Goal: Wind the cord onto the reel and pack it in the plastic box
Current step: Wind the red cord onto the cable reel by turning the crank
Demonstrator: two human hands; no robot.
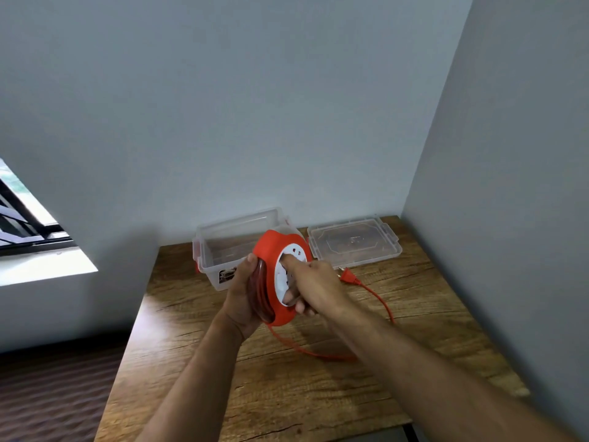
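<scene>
Left hand (243, 295) is gripping the round red plastic reel (280, 279) off the wooden table (287, 393) | right hand (314, 287) is curling fingers into its white socket face | cord (379, 301) is trailing below, plug (348, 277) lying right | clear box (223, 250) is standing open behind, label unreadable; lid (353, 244) beside.

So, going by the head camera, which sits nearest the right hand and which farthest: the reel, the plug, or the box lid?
1. reel: the right hand touches its white face.
2. plug: on the table, just right of the hand.
3. box lid: flat by the back wall, beyond the plug.
</scene>
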